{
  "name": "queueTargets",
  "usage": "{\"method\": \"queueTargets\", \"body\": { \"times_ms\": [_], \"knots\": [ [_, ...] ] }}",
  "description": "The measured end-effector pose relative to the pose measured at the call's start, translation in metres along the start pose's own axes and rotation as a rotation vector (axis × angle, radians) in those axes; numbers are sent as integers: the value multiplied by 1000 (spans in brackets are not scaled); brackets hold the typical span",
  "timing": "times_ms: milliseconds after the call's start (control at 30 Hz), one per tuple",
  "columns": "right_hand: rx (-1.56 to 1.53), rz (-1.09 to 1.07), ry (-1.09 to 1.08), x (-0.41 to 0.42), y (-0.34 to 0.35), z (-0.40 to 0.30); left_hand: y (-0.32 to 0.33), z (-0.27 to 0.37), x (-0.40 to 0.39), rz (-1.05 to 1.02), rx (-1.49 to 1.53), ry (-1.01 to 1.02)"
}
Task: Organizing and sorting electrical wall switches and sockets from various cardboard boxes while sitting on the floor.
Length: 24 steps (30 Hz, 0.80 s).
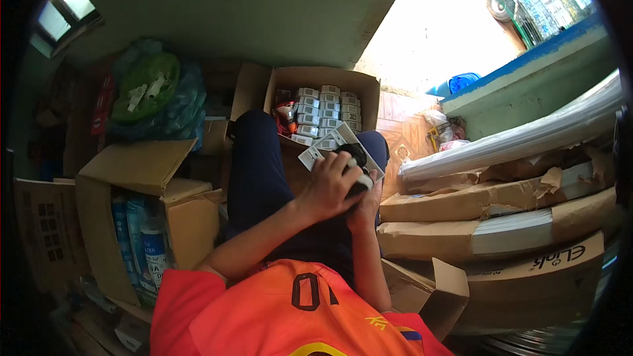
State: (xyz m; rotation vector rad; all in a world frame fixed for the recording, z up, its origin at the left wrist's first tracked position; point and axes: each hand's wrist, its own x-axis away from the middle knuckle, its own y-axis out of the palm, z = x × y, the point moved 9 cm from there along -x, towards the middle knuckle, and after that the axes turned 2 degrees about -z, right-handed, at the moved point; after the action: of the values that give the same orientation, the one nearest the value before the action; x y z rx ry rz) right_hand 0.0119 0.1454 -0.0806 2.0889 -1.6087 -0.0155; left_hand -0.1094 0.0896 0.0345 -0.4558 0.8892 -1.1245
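Observation:
A white plastic panel or tray (309, 157) with several openings is held above my lap, between my knees. My left hand (332, 183) lies over a bundle of black parts with white pieces (360, 184), its fingers closed round them. Beneath the panel's near right corner, my right hand (368, 202) supports the panel and the bundle. Which fingers bear on which part is partly hidden. Beyond the panel stands an open cardboard box (326, 75) with stacked small white units (308, 101) in rows and a red and white item (286, 112) beside them.
At left, an open carton (190, 230) holds blue and white wrapped cylinders (152, 242). Behind it, a green basket (143, 86) with white pieces rests on blue-green plastic bags. Long cardboard packages (430, 240) lie stacked at right, near a small open box (450, 296). A doorway opens at upper right.

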Motion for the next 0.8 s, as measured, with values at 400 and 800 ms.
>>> {"method": "queueTargets", "body": {
  "times_ms": [400, 800],
  "knots": [
    [144, -145, -36, 11, 8, -18, -29, -69, 5, 101, -202, -247],
    [-85, -54, -104, 4, 3, -4, -20, -54, 9, 207, -215, -157]
  ]
}}
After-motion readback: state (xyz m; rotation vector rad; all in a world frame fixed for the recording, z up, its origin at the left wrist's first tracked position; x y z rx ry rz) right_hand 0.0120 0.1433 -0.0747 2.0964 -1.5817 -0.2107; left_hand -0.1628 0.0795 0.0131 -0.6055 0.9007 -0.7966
